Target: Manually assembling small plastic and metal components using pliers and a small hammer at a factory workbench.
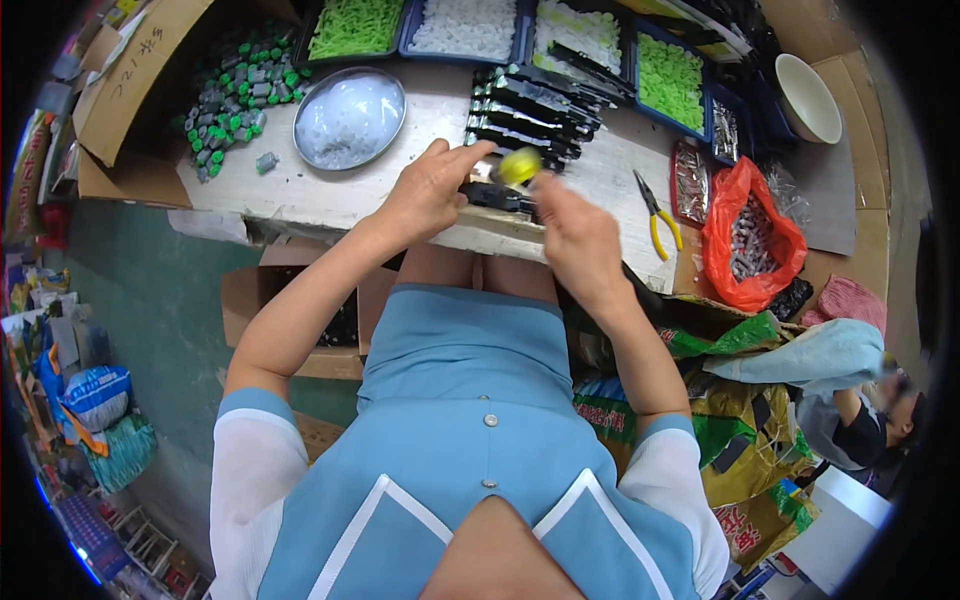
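Observation:
My right hand [580,235] is closed around what looks like a small mallet with a rounded yellow head [520,167], smeared by motion. A black plastic part [500,198] lies under the mallet at the table's front edge. Beside it, my left hand [435,190] has its fingers bent and its index finger reaching toward the black parts. Whatever those fingertips pinch is hidden. Just beyond both hands, several long black plastic pieces [530,100] lie in a stacked row on the worktable [265,205].
A metal bowl [350,118] stands left of the row, near a heap of grey-and-green pieces [235,110]. Trays of green pieces [672,80] and white pieces [462,28] line the back. Yellow-handled pliers [658,220] and a red bag [750,240] of small parts lie right.

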The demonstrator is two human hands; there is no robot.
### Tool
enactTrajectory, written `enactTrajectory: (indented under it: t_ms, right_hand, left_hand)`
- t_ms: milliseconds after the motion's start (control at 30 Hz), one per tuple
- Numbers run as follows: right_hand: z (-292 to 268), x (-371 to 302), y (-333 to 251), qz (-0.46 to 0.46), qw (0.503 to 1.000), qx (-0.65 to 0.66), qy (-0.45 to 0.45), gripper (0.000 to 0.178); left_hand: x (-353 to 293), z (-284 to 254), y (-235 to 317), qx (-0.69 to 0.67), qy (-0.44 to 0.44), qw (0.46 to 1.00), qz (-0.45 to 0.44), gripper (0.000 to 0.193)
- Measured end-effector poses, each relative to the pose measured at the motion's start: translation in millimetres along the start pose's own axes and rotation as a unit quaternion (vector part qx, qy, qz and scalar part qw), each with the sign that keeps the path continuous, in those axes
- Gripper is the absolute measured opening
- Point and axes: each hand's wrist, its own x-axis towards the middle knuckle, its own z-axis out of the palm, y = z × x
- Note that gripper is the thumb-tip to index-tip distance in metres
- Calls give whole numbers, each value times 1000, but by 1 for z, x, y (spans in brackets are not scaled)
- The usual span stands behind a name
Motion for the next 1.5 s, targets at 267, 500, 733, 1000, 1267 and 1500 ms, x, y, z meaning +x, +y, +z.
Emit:
enactTrajectory:
  t_ms: [267,500,733,1000,1267,1500]
  right_hand:
    - [-1,36,7,51,984,-43,-167,18]
    - [2,36,-9,-24,987,141,75,23]
    - [14,48,-23,0,995,86,-49,15]
    - [0,45,3,60,988,-4,-145,17]
    - [-31,-12,21,-3,997,5,74,19]
    - [-23,-34,42,91,992,-71,-51,17]
  left_hand:
    - [-16,12,4,80,100,991,35,59]
    - [-43,67,33,144,178,965,127,37]
    - [-48,78,28,144,172,965,137,34]
    - [-43,71,31,135,164,967,140,37]
    - [-44,70,38,175,168,963,121,30]
    - [-39,70,39,176,149,965,127,33]
